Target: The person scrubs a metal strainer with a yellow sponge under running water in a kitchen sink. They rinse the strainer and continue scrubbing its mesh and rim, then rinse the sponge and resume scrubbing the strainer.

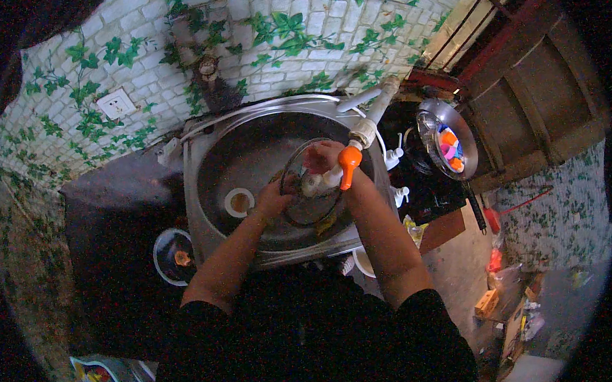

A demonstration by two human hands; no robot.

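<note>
Both hands are over a large metal sink basin (267, 126). A round, see-through glass item with a dark rim (315, 223), perhaps a pot lid, lies between them. My left hand (275, 196) has its fingers on the left edge of it. My right hand (322, 157) is at its upper part, beneath the tap, with a pinkish thing at the fingers that I cannot make out. The tap's orange handle (349, 163) hides part of the wrist. In the basin's lower left is a white ring-shaped item (228, 203), maybe the drain or a small bowl.
Right of the sink, a frying pan (468, 153) holding a lid and colourful items rests on a black cooktop (434, 195). White valves (399, 196) project beside the sink. A bowl (157, 254) stands at the left. A wall socket (117, 103) is above.
</note>
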